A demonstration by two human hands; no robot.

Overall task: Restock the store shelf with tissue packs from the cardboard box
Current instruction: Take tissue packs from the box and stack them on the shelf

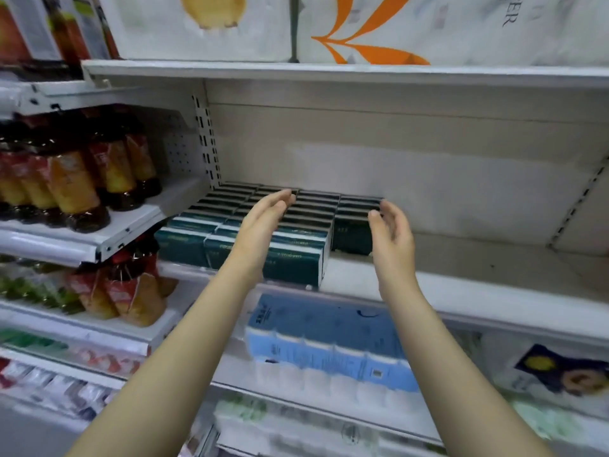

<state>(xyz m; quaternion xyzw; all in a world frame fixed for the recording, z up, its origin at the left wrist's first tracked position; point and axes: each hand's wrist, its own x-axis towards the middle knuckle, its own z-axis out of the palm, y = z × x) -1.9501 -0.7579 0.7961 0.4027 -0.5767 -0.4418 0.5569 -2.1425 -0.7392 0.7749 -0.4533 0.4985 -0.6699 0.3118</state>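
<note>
Tissue packs point(184, 239) are sitting in rows at the left of the store shelf point(478, 258), while a person's left hand point(263, 222) and right hand point(393, 232) are hovering by them, fingers released, grasping nothing.

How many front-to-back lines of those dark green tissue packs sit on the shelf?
4. On the shelf, from the left: leftmost line, second line and third line reach the front; the fourth line starts further back. The left hand covers part.

Two hands: left hand point(260, 225), right hand point(392, 235). Four tissue pack columns point(296, 258).
</note>
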